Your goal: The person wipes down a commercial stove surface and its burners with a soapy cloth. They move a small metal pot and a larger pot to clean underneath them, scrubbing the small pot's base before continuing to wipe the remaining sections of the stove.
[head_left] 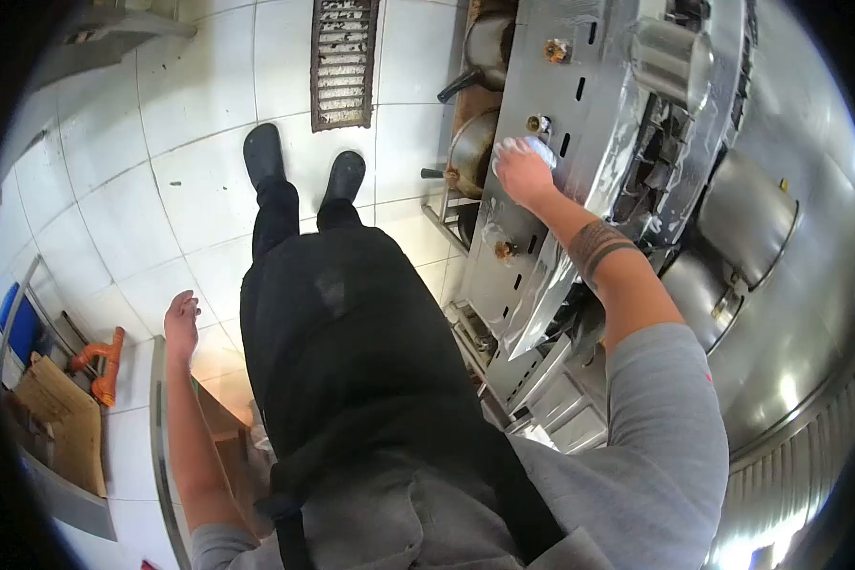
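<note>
My right hand (523,175) presses a whitish soapy sponge or cloth (542,150) against the steel front panel (562,90) of a stove. The fingers cover most of what it holds. White foam streaks the panel and the ledge above it. A brass valve stem (539,124) sticks out right beside the hand; another brass stem (505,250) is lower down with suds around it. On the other side, my left hand (182,321) hangs in the air over the floor, its fingers loosely bent and nothing in them.
Large steel pots (749,220) stand along the stove's far side. Pans with dark handles (460,85) sit on a shelf under the panel. A floor drain grate (344,65) lies beyond my shoes. At left are an orange pipe (107,366) and a cardboard box (59,418).
</note>
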The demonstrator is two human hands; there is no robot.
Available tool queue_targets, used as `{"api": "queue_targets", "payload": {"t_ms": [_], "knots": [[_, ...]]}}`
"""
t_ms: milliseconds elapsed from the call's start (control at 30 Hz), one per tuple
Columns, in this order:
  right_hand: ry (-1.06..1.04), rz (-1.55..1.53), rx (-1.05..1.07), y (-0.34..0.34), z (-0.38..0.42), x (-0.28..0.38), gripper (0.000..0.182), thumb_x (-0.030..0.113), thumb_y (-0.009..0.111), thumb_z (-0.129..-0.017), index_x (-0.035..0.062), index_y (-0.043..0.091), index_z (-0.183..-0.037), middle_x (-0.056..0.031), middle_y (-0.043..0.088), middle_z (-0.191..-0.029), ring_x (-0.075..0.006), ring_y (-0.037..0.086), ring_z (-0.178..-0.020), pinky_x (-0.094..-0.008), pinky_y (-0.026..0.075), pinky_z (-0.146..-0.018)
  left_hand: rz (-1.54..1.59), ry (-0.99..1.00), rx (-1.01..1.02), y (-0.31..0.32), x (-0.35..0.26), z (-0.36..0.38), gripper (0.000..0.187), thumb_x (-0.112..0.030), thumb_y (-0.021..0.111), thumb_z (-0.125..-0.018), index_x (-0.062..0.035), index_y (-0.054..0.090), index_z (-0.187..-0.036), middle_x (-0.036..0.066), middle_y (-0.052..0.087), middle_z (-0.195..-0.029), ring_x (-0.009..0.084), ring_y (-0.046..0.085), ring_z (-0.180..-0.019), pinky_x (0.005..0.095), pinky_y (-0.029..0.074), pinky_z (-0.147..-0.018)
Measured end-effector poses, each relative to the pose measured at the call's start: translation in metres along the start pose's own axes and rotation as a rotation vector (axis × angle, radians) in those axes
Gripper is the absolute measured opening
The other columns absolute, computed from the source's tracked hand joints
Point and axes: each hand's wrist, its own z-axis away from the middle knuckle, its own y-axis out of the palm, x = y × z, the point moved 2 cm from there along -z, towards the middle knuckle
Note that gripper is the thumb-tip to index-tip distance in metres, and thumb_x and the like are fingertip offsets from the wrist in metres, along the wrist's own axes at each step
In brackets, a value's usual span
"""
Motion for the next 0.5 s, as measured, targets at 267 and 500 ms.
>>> {"api": "queue_targets", "payload": {"t_ms": [267, 500], "knots": [[0.092, 0.089, -0.037, 0.009, -0.073, 0.018, 0.031, 0.015, 0.054, -0.094, 0.0009, 0.069, -0.117, -0.0155, 0.059, -0.13, -0.0349, 0.051, -0.128, -0.0481, 0.042, -0.109, 0.055, -0.053, 0.011, 0.082, 0.079, 0.03, 0.035, -0.012, 0.055, -0.1, 0.0049, 0.061, -0.131, 0.01, 0.07, -0.107, 0.0157, 0.064, -0.088, 0.0285, 0.051, -0.078], [-0.139, -0.027, 0.418, 0.148, 0.004, 0.128, 0.044, 0.027, 0.049, -0.098, 0.0022, 0.066, -0.129, -0.0185, 0.05, -0.149, -0.0369, 0.045, -0.139, -0.0519, 0.026, -0.122, 0.206, -0.1, -0.07, 0.154, 0.122, 0.094, 0.034, -0.009, 0.053, -0.101, 0.0052, 0.061, -0.131, 0.011, 0.07, -0.107, 0.0161, 0.065, -0.089, 0.0274, 0.052, -0.078]]}}
